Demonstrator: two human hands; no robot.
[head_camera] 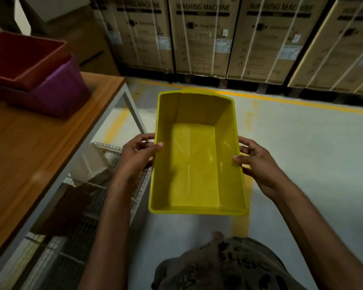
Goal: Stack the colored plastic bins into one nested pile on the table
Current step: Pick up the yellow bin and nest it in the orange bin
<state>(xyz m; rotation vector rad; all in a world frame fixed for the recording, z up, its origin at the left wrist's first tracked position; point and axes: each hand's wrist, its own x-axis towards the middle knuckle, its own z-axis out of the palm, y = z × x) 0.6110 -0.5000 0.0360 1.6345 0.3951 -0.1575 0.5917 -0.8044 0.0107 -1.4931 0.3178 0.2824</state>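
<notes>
- I see a row of cartons point(199, 38) marked "WASHING MACHINE" along the far wall, behind a yellow floor line point(281, 98).
- The table point(29, 153) fills my left side.
- The yellow bin point(195, 164) is held open side up over the floor, right of the table and well apart from the other bins.
- The purple bin point(61, 88) stands on the table's far end.
- The red bin point(19, 57) sits nested in it, rim above the purple one.
- The left hand point(136, 153) grips the yellow bin's left rim, thumb inside.
- The right hand point(254, 158) grips the right rim the same way.
</notes>
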